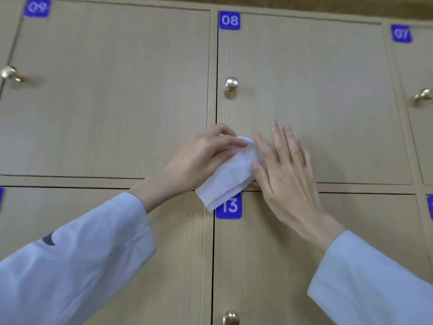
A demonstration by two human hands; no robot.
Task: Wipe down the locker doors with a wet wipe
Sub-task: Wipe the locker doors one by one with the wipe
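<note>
**Wipe held at the foot of door 08**

Pale wood locker doors (304,102) fill the view, each with a blue number tag and a brass knob. Left hand (201,158) pinches the folded white wet wipe (227,181) against door 08's lower corner, above tag 13 (230,208). Right hand (283,167) lies flat, fingers straight, touching the wipe's edge.

Pale blue sleeves (77,261) fill the lower corners; a brown strip (351,5) runs along the top.

Soft, even indoor light falls on the pale wood doors, with small glints on the brass knob (231,83) of locker 08. Away from that knob, the edges bow and blur; label 09 (37,7) is smeared.
</note>
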